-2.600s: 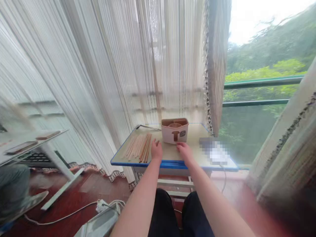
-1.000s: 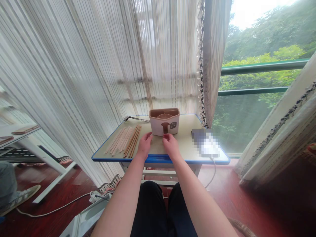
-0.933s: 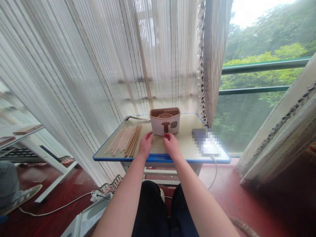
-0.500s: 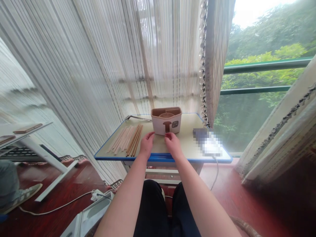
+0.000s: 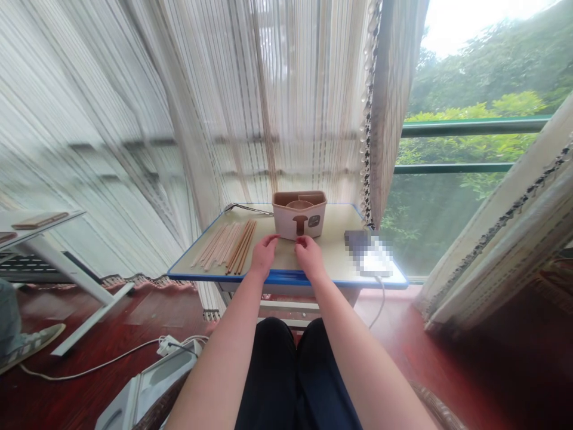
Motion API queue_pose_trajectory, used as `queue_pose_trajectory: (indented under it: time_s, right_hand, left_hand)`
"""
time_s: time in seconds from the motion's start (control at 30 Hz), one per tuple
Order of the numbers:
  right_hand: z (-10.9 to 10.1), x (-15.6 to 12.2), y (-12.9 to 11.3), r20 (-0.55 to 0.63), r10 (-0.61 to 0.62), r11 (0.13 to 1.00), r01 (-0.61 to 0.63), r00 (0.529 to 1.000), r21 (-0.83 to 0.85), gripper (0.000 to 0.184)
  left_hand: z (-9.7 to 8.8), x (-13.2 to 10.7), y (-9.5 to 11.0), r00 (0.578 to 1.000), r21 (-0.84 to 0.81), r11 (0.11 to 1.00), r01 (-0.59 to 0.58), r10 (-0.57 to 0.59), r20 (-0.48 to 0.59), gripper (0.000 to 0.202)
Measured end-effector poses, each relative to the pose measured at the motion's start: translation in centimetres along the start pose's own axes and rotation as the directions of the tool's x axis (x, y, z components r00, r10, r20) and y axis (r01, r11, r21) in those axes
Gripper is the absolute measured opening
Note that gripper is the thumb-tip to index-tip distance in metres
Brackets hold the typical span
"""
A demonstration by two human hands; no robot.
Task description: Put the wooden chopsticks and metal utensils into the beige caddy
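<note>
A small beige table (image 5: 331,242) with a blue rim stands before me. A pale pink cutlery holder (image 5: 299,215) with a brown mushroom picture sits at its back middle. Several wooden chopsticks (image 5: 228,246) lie in a row on the left of the tabletop. My left hand (image 5: 263,257) rests on the table just in front of the holder, fingers loosely stretched toward it, holding nothing. My right hand (image 5: 308,255) lies beside it, fingertips near the holder's base, also holding nothing. Neither hand touches the chopsticks.
A metal utensil (image 5: 248,208) lies at the back left of the table. A blurred-out object (image 5: 369,254) with a cable sits on the right. String curtains (image 5: 268,101) hang behind. Another table (image 5: 36,221), someone's shoe (image 5: 27,343) and a power strip (image 5: 170,345) are at the left.
Both hands drew closer together and nearer the holder's front. The camera view shifted slightly; nothing on the table moved.
</note>
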State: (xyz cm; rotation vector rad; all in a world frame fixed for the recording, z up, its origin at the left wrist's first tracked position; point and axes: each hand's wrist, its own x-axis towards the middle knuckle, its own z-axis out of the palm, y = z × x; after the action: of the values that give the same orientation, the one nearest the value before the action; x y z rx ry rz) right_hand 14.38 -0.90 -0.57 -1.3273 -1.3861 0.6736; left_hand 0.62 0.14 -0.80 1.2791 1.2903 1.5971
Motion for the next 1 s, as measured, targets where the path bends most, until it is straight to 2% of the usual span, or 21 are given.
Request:
queue_pose_trajectory:
  time_s: [0.37,0.5,0.6,0.7,0.83,1.0]
  right_hand:
    - [0.0,-0.1,0.1,0.01,-0.005,1.0,0.005,1.0,0.006,0.028]
    - [-0.1,-0.1,-0.3,0.01,0.018,1.0,-0.018,1.0,-0.017,0.03]
    - [0.3,-0.1,-0.8,0.025,0.002,0.999,0.0,1.0,-0.052,0.029]
    - [1.7,0.0,-1.4,0.083,-0.037,0.998,0.04,0.996,-0.039,0.03]
    - [5.2,0.6,-2.3,0.196,-0.077,0.997,0.073,0.978,0.031,0.033]
    - [9.6,2.3,-3.5,0.275,-0.103,0.995,0.101,0.956,0.023,0.034]
  left_hand:
    - [-0.1,-0.3,0.3,1.0,-0.02,1.0,0.005,-0.005,0.015,0.027]
    - [-0.2,-0.4,0.9,0.999,-0.01,1.0,0.011,-0.011,-0.036,0.026]
    - [-1.1,0.0,2.0,0.997,0.033,0.998,-0.044,0.046,-0.062,0.025]
    - [-2.8,1.1,3.3,0.986,0.041,0.991,-0.129,0.133,-0.097,0.025]
    - [-5.8,3.0,4.3,0.985,-0.027,0.991,-0.129,0.125,-0.119,0.03]
    - [-8.4,4.8,3.2,0.989,-0.094,0.993,-0.072,0.059,-0.133,0.03]
